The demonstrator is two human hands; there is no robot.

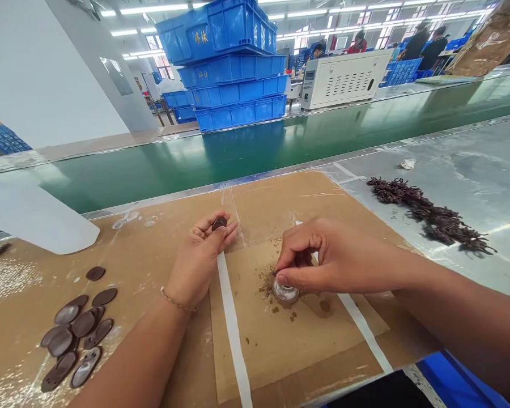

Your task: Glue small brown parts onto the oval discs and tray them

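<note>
My left hand [204, 249] holds a small dark brown disc [219, 223] between thumb and fingers, palm turned up. To its right, my right hand [310, 258] has thumb and forefinger pinched at the rim of a small round clear dish [285, 291]; a small dark bit shows at the fingertips, too small to make out. The dish stands on a brown paper sheet [255, 345] with white tape strips and dark wet spots around it. At the left lie several flat dark brown oval pieces [84, 323], some overlapping, a few with small holes.
A pile of dark twisted strands [433, 215] lies at the right, near a crumpled white scrap [408, 164]. A green conveyor belt [246, 150] crosses behind the table. Beyond stand stacked blue crates [238, 76] and a white machine [344, 79]. A white sheet [46, 218] juts in at the left.
</note>
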